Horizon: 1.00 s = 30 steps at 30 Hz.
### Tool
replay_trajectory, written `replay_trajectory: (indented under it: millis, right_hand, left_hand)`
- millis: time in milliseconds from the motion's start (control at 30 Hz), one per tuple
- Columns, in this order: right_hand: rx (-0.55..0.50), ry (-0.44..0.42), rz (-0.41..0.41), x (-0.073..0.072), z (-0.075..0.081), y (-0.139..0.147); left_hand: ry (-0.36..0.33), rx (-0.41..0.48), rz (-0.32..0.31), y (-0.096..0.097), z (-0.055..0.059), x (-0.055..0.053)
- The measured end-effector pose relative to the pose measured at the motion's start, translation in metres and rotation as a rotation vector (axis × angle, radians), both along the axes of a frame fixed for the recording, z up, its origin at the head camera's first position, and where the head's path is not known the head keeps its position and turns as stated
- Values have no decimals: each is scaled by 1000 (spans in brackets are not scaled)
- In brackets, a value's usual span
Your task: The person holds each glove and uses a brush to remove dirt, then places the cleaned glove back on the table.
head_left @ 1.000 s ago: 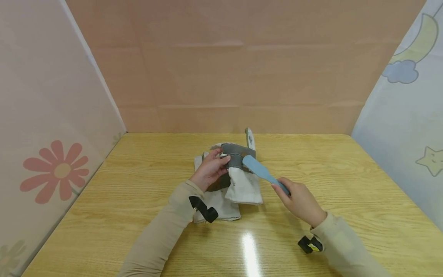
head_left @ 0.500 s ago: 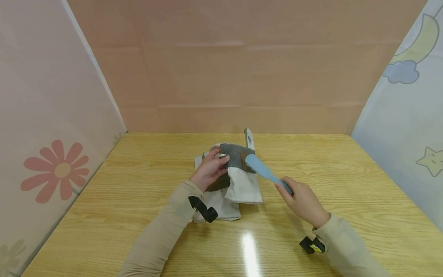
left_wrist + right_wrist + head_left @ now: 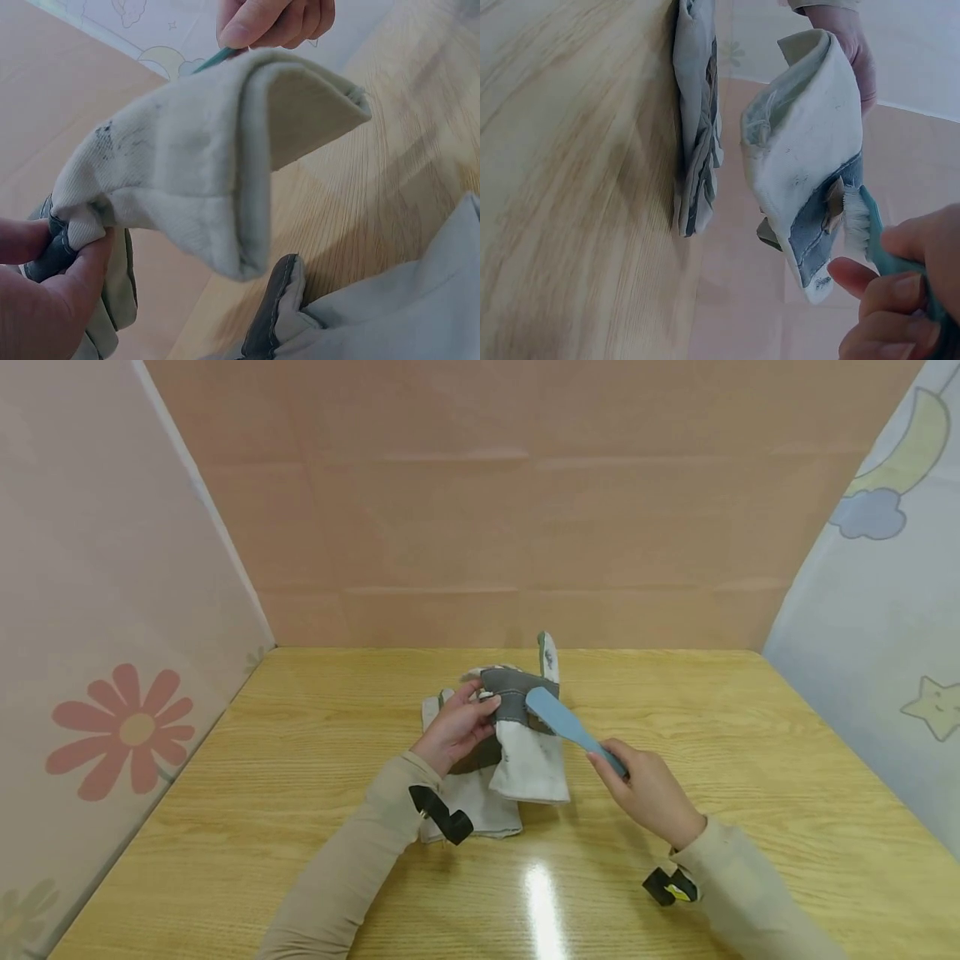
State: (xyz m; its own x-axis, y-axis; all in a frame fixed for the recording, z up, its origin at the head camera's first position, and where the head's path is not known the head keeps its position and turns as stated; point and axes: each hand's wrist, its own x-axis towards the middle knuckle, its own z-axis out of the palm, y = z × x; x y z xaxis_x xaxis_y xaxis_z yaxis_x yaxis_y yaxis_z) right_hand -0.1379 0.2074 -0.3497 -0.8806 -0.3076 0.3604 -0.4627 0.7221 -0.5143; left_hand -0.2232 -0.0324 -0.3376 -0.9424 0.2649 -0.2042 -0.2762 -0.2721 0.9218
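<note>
My left hand pinches a white canvas work glove by its grey palm section, holding it above the table with the cuff hanging toward me. In the left wrist view, thumb and fingers clasp the glove near its thumb. My right hand grips the handle of a light blue brush, whose head lies over the grey palm. The right wrist view shows white bristles against or very near a brown mark on the palm. A second glove lies beneath on the table.
A wooden table carries the work. Behind it rises a plain pinkish-brown backdrop. Printed side panels stand at left and right. Black camera mounts sit on both wrists.
The brush slid slightly right and down the grey palm, then back up and left. The held glove has shifted slightly up and right, while my left hand stays almost in place.
</note>
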Motion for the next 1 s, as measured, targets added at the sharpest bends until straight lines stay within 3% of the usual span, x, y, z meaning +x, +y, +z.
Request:
replay_trajectory:
  millis: [367, 1000]
  right_hand:
    - [13, 43, 12, 2, 1, 1]
    - [33, 5, -23, 4, -1, 4]
  left_hand:
    - [-1, 11, -24, -1, 1, 0]
    - [-11, 20, -3, -1, 1, 1]
